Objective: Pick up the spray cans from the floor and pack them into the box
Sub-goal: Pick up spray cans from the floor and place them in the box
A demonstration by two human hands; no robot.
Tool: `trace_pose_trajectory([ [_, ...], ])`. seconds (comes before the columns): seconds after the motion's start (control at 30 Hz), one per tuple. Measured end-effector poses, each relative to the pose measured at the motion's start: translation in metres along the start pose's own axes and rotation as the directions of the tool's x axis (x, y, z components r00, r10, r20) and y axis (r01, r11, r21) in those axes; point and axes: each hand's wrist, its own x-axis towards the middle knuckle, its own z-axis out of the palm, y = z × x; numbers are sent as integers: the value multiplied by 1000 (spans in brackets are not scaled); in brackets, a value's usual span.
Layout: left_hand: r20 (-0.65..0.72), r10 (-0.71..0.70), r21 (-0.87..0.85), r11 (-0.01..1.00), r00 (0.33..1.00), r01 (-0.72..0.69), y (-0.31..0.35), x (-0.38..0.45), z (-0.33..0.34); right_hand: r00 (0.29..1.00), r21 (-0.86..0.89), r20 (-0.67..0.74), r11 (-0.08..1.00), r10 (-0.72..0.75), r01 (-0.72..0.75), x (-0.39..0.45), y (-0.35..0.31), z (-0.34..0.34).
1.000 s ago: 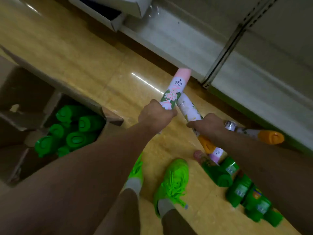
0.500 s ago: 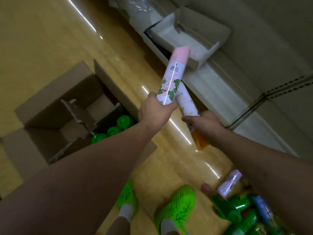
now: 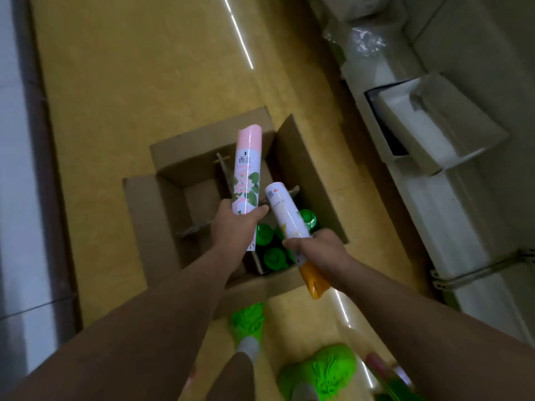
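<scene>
The cardboard box [image 3: 307, 180] is standing open on the yellow floor [image 3: 144, 68], its flaps folded outward; both forearms are crossing over its near wall and hiding much of that side. Inside, cardboard dividers [image 3: 197, 227] are showing only in part, and the far compartments are lying in shadow. The green-capped cans [image 3: 273, 256] are standing upright in the near right part of the box, but the hands and held cans are covering some of them, so their count cannot be told. A white open carton [image 3: 434, 125] is sitting on the pale shelving at right, its contents unreadable. The green shoes [image 3: 333, 371] are cut off by the bottom edge, and a further can at the lower right corner is too blurred to identify. The left hand [image 3: 234, 227] is gripping the pink-capped spray can [image 3: 246, 175] around its lower body, cap pointing up and away, above the box interior. The right hand [image 3: 315, 250] is clenching the orange-capped spray can [image 3: 285, 212] near its cap end, the cap pointing down toward the person and the base tilted over the green caps. The two held cans are sitting close, apparently apart.
</scene>
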Motion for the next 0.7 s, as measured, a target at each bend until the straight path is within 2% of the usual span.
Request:
trace_pose_trajectory([
  [0.2, -15, -184, -94, 979, 983, 181, -69, 16, -58, 989, -129, 138, 991, 58, -41, -9, -13, 75],
  [0.43, 110, -400, -189, 890, 910, 415, -154, 43, -76, 945, -148, 257, 974, 203, -169, 13, -9, 131],
  [0.6, 221, -428, -151, 873, 876, 464, -194, 70, -67, 934, -173, 257, 962, 249, -209, 48, 6, 162],
  [0.7, 213, -427, -113, 883, 879, 456, -212, 82, -63, 937, -192, 243, 960, 250, -206, 63, 18, 179],
])
